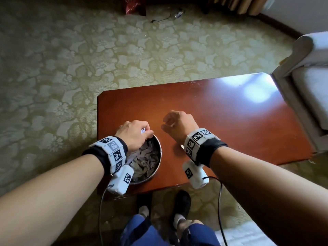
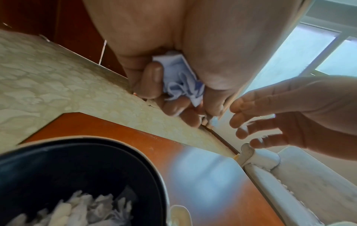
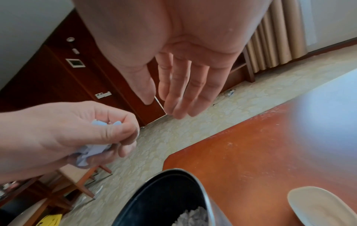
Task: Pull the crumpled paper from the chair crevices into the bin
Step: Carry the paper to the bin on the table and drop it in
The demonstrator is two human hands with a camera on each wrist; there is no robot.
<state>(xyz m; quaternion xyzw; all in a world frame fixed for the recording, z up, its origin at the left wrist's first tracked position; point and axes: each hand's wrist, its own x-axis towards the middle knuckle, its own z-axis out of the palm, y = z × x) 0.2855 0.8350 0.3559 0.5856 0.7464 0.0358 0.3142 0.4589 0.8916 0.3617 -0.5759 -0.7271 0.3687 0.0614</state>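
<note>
- The bin — a round metal one with a dark inner wall — stands on the reddish-brown tabletop, at the corner nearest the person, and it is the marker for everything else here.
- Inside the bin lies a heap of pale crumpled scraps, filling the bottom.
- The left hand is over the far rim of the bin, fingers curled tight round a wad of pale blue-white crumpled paper; the left wrist view shows the wad pinned between thumb and fingertips, well clear of the scraps below.
- In the right wrist view the same paper pokes out above and below the clenched fingers, up over the bin's opening.
- The right hand hangs over bare tabletop just beside the bin, on its right — released, fingers loose and nearly straight, gripping nothing.
- A small pale dish sits on the tabletop just right of the bin, beneath the right wrist.
- Well away from the bin, past the tabletop's far right end, stands the pale upholstered chair, its arm against the edge.
- Patterned green carpet spreads left of and beyond the bin; the person's feet show below it.
</note>
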